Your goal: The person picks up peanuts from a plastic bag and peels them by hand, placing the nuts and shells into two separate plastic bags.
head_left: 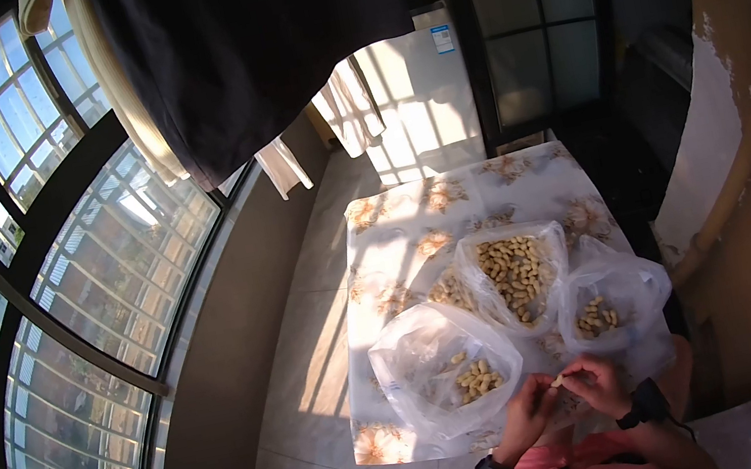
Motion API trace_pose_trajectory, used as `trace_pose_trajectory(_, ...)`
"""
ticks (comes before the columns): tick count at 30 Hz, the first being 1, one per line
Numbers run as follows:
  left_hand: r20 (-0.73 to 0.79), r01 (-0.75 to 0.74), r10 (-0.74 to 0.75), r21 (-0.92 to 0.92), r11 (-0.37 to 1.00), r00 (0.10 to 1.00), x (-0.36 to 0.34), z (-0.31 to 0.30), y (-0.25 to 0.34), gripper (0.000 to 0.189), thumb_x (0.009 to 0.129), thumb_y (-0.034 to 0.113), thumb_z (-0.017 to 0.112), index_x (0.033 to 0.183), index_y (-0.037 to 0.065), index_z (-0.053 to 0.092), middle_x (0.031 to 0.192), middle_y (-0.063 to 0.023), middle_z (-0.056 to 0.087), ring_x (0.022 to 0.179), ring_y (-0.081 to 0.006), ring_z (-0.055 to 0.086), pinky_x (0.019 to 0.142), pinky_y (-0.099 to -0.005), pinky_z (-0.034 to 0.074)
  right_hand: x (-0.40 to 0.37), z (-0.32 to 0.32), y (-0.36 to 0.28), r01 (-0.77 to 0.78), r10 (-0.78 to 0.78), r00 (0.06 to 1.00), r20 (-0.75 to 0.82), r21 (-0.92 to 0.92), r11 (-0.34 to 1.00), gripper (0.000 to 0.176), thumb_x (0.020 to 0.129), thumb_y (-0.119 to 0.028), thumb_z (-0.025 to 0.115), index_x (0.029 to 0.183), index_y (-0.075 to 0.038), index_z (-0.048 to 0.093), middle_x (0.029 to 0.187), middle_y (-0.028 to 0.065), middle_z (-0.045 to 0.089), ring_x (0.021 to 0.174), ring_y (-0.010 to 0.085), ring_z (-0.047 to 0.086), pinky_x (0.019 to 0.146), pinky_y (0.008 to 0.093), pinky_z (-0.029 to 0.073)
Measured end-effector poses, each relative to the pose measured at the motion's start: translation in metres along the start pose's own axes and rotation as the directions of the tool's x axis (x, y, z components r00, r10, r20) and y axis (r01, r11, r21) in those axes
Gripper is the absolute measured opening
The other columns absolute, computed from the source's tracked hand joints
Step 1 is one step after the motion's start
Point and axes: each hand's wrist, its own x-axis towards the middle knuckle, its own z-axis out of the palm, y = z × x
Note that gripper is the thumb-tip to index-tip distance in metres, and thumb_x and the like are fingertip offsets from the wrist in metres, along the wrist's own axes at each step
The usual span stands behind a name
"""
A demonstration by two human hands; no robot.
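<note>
My left hand and my right hand meet at the near edge of the table, fingertips closed together on a small pale peanut. Just ahead of them stand three clear plastic bags with their mouths spread. The middle bag contains a large heap of unshelled peanuts. In the left bag lies a smaller pile of peanuts. A few darker-looking pieces rest in the right bag. Whether the peanut is cracked is too small to tell.
The table wears a flower-patterned cloth. Dark clothing hangs above its far left side. A barred window runs along the left, with tiled floor between. A white fridge-like cabinet and a dark-framed glass door stand beyond.
</note>
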Motion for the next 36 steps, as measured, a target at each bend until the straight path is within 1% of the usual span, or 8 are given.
trace_pose_trajectory(2, 0.0, -0.001, 0.001, -0.029, 1.0, 1.0, 0.0, 0.0, 0.0, 0.017, 0.098, 0.012, 0.06, 0.112, 0.004, 0.057, 0.092, -0.0013, 0.062, 0.078, -0.0076, 0.057, 0.07, -0.0248, 0.048, 0.0, -0.002, -0.003, -0.024, 0.025, 0.997, 0.071, -0.011, 1.0, 0.009, 0.09, -0.006, 0.066, 0.096, 0.001, 0.066, 0.097, 0.0045, 0.064, 0.093, 0.011, 0.061, 0.084, 0.027, 0.048)
trace_pose_trajectory(9, -0.012, -0.016, 0.016, 0.047, 0.999, 1.0, 0.0, -0.001, -0.004, 0.016, 0.1, 0.015, 0.058, 0.11, 0.003, 0.057, 0.083, -0.0032, 0.061, 0.071, -0.01, 0.058, 0.065, -0.0268, 0.049, -0.001, -0.001, -0.005, -0.088, 0.085, 0.994, 0.063, 0.039, 0.995, 0.015, 0.091, -0.006, 0.066, 0.104, 0.001, 0.066, 0.1, 0.0048, 0.064, 0.096, 0.011, 0.061, 0.087, 0.0271, 0.048)
trace_pose_trajectory(12, -0.018, -0.03, 0.031, 0.064, 0.997, 0.999, 0.001, 0.0, -0.008, 0.017, 0.1, 0.017, 0.058, 0.109, 0.002, 0.057, 0.081, -0.0035, 0.06, 0.069, -0.0108, 0.058, 0.064, -0.0274, 0.049, 0.0, -0.001, -0.006, -0.043, 0.042, 0.998, 0.049, 0.025, 0.999, 0.014, 0.09, -0.006, 0.066, 0.102, 0.0, 0.068, 0.098, 0.0051, 0.065, 0.093, 0.0118, 0.061, 0.084, 0.0272, 0.048)
trace_pose_trajectory(14, -0.019, -0.039, 0.041, 0.081, 0.996, 0.999, 0.001, 0.0, -0.008, 0.017, 0.1, 0.017, 0.057, 0.108, 0.002, 0.058, 0.08, -0.0036, 0.06, 0.069, -0.011, 0.058, 0.063, -0.0277, 0.049, 0.002, -0.003, -0.006, 0.031, -0.028, 0.997, 0.075, -0.046, 0.998, 0.011, 0.087, -0.008, 0.07, 0.096, -0.001, 0.07, 0.092, 0.0047, 0.065, 0.088, 0.0129, 0.062, 0.079, 0.0276, 0.048)
trace_pose_trajectory(15, -0.021, -0.042, 0.044, 0.084, 0.996, 0.999, 0.001, 0.0, -0.005, 0.017, 0.101, 0.018, 0.057, 0.107, 0.002, 0.058, 0.08, -0.0037, 0.06, 0.068, -0.0111, 0.058, 0.063, -0.0278, 0.049, 0.002, -0.002, -0.008, 0.031, -0.028, 0.997, 0.075, -0.046, 0.998, 0.011, 0.087, -0.008, 0.07, 0.096, -0.001, 0.07, 0.092, 0.0047, 0.065, 0.088, 0.0129, 0.062, 0.079, 0.0276, 0.048)
trace_pose_trajectory(17, -0.022, -0.046, 0.048, 0.088, 0.995, 0.999, 0.001, -0.001, -0.004, 0.018, 0.101, 0.019, 0.057, 0.106, 0.002, 0.059, 0.079, -0.0038, 0.06, 0.068, -0.0112, 0.058, 0.063, -0.0278, 0.049, 0.003, -0.001, -0.011, 0.053, -0.05, 0.997, 0.053, -0.075, 0.996, 0.012, 0.083, -0.008, 0.075, 0.093, -0.002, 0.072, 0.089, 0.0065, 0.067, 0.083, 0.0166, 0.065, 0.078, 0.0292, 0.05)
trace_pose_trajectory(23, -0.022, -0.048, 0.05, 0.082, 0.996, 0.998, 0.001, 0.0, -0.001, 0.02, 0.102, 0.022, 0.055, 0.105, 0.002, 0.059, 0.079, -0.0044, 0.06, 0.068, -0.0118, 0.058, 0.062, -0.0284, 0.048, 0.004, -0.001, -0.015, 0.071, -0.064, 0.996, 0.061, -0.119, 0.99, 0.013, 0.081, -0.01, 0.077, 0.09, -0.002, 0.071, 0.087, 0.0067, 0.067, 0.082, 0.0169, 0.065, 0.077, 0.0296, 0.05)
trace_pose_trajectory(36, -0.031, -0.049, 0.051, 0.081, 0.996, 0.998, 0.001, 0.0, -0.004, 0.023, 0.102, 0.024, 0.055, 0.101, 0.002, 0.06, 0.078, -0.0045, 0.06, 0.067, -0.0114, 0.057, 0.061, -0.0281, 0.048, 0.004, 0.0, -0.015, 0.075, -0.068, 0.996, 0.058, -0.134, 0.988, 0.014, 0.083, -0.013, 0.076, 0.089, -0.002, 0.071, 0.086, 0.0069, 0.068, 0.083, 0.0177, 0.066, 0.077, 0.0297, 0.051)
